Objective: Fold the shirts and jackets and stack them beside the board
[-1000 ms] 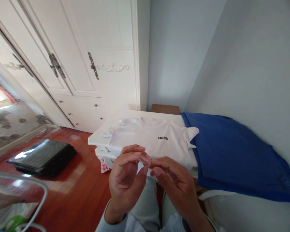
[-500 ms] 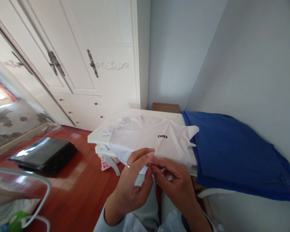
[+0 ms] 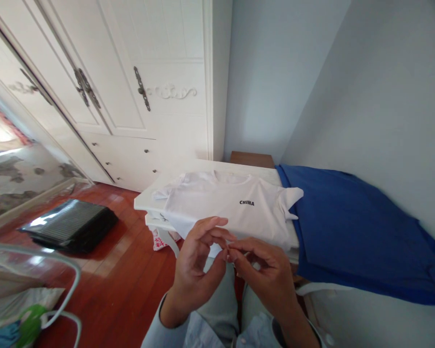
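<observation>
My left hand point(image 3: 201, 268) and my right hand point(image 3: 264, 270) meet at the fingertips, low in the middle of the view. Thumb and fingers of each are pinched together around something too small to make out. Behind them a white T-shirt point(image 3: 206, 203) printed "CHINA" lies spread over a white table point(image 3: 145, 200), its lower edge partly hidden by my hands. Neither hand grips the shirt. Right of the shirt, a dark blue cloth point(image 3: 351, 232) is draped, and one white sleeve overlaps its edge.
A white wardrobe point(image 3: 174, 38) with metal handles stands behind the table at left. On the red wooden floor point(image 3: 126, 270) lies a black plastic-wrapped package point(image 3: 72, 224). A pale metal tube frame point(image 3: 72, 270) is at lower left. A brown box point(image 3: 252, 159) sits behind the table.
My left hand has turned, its fingers curling further in towards the right fingertips. The fingertips stay together. The whole view has shifted slightly.
</observation>
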### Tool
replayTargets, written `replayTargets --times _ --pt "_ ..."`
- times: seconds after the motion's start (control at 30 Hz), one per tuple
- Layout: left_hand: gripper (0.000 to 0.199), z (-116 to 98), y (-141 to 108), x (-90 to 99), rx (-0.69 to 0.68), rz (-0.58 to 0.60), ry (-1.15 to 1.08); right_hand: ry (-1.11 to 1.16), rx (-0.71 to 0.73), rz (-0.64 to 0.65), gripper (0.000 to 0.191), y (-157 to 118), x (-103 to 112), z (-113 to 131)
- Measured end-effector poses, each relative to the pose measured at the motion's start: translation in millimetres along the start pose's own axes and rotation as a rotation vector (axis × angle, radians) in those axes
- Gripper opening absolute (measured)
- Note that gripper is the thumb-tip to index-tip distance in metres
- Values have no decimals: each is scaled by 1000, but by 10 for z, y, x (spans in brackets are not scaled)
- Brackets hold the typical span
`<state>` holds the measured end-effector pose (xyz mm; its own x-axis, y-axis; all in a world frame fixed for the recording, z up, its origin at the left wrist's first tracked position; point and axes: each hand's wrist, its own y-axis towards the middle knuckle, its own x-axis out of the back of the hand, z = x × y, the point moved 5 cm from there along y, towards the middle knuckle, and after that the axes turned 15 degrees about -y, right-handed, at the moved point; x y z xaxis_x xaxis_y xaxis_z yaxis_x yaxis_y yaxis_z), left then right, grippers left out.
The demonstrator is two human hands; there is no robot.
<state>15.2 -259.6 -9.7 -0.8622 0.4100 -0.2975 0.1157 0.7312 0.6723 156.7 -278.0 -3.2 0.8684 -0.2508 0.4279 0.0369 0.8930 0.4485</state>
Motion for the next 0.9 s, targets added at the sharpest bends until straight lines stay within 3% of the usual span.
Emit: replayTargets --times 0.9 --pt "54 101 -55 -48 21 -45 -124 269 -246 29 16 -105 -72 -154"
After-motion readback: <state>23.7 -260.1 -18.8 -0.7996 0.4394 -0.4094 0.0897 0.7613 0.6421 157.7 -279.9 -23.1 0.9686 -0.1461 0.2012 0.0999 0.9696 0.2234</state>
